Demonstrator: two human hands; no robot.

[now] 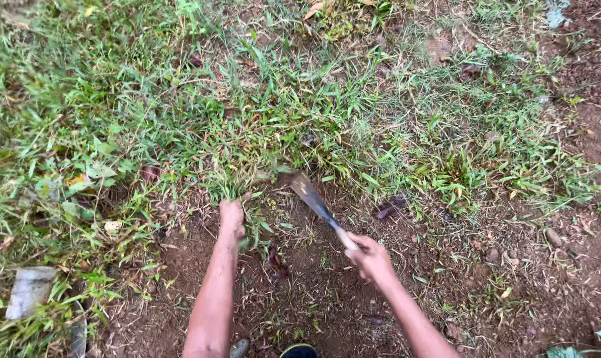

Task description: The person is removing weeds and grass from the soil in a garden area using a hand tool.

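Note:
My left hand (231,217) is closed on a tuft of green grass (229,174) at the edge of a grassy patch. My right hand (371,257) grips the handle of a short blade tool (312,196). The tool's flat, blurred metal blade points up and to the left, and its tip lies close to the base of the held grass. Both forearms reach up from the bottom of the view over bare brown soil (314,285).
Thick grass and weeds (181,99) cover the upper and left ground. Bare reddish soil (579,265) with small stones lies to the right. A pale grey block (30,290) sits at the lower left. A dark shoe tip (299,349) shows at the bottom edge.

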